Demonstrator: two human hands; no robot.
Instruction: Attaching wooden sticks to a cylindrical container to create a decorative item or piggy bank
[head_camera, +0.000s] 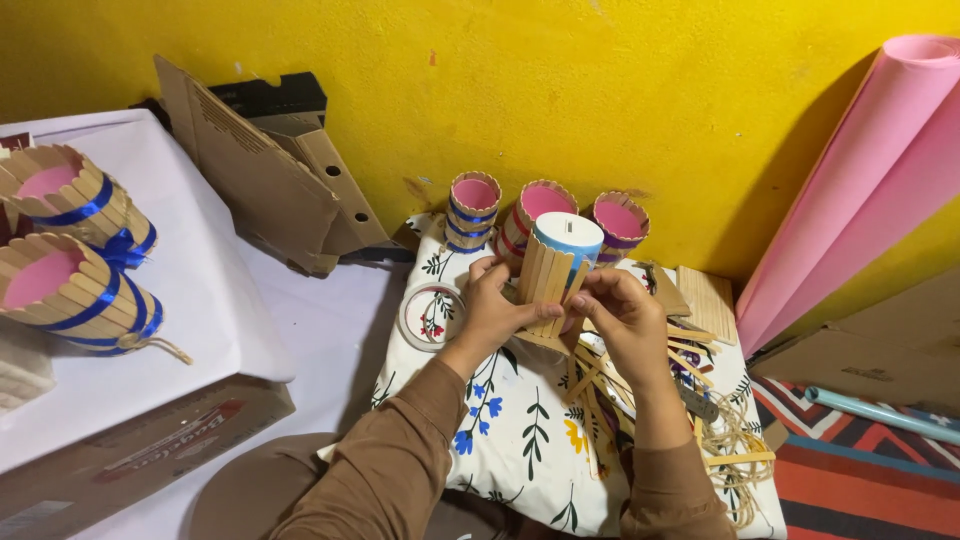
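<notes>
While both hands meet over the flowered cushion (520, 430), the blue-and-white paper cup (566, 238) stands between them, mouth down and its long axis upright, tilted slightly away from the person. A row of wooden craft sticks (546, 283) runs lengthwise up the cup's near side, parallel to that axis. The left hand (492, 305) closes on the cup from its left, fingers curled round the sticks at mid-height. The right hand (622, 315) pinches in from the right, fingertips narrow on the outermost stick, which leans a little off the others. Both hands touch the piece, so neither is really nearer; the left carries more of it, I judge. Just beyond the hands stand three finished stick-clad cups (545, 210) with pink insides, close to the yellow wall (600, 90). Below the right hand lie loose sticks (600, 385) and a tangle of twine (735, 450). A tape roll (431, 316) sits just left of the left hand. Well off to the left, two larger ribboned stick baskets (65, 255) rest on a white-covered box (200, 300)
</notes>
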